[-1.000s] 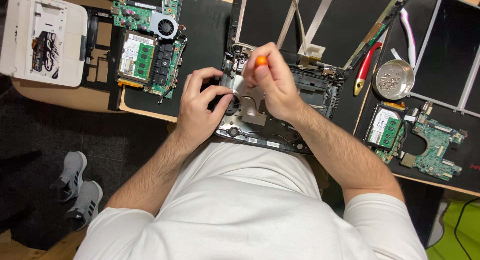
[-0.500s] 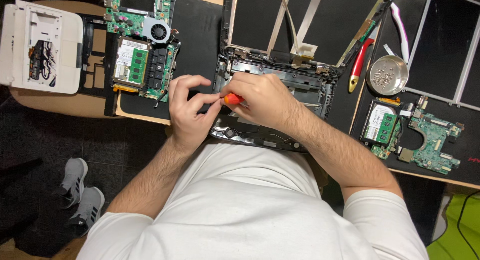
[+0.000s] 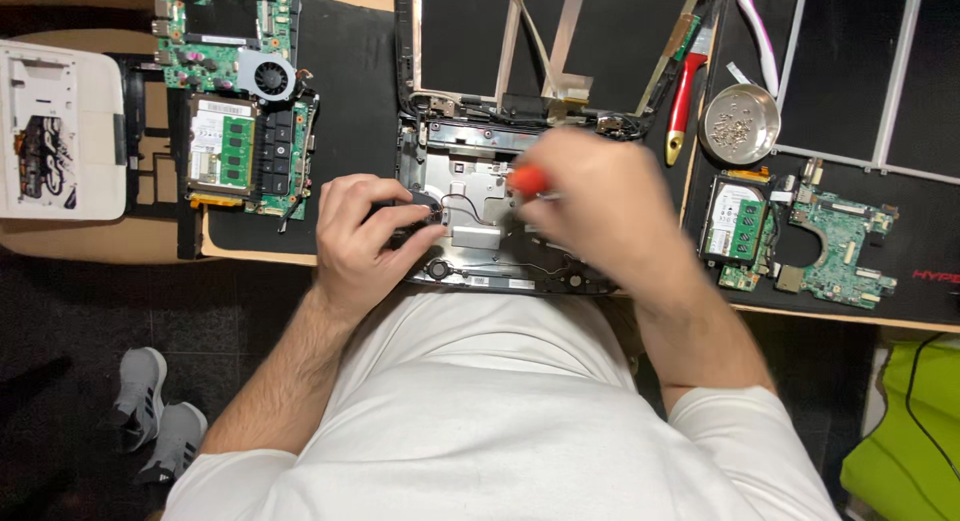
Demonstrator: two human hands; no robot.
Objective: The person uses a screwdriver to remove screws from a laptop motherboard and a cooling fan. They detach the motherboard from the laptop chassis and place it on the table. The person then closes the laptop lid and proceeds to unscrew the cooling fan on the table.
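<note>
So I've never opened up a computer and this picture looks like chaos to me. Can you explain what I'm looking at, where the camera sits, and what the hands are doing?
The camera sits on the person's head and looks straight down, so you see their white shirt, both forearms and the desk below.

In the middle lies an opened laptop base, its insides showing, with the bare screen frame above it. The left hand rests on the base's left part, fingers curled on a dark piece there. The right hand is blurred; it holds a screwdriver with an orange-red handle over the base.

Around it: a green circuit board with a round fan on the left, a white plastic cover at far left, a small metal dish of screws, a red-handled tool, and another smaller green circuit board on the right.
</note>
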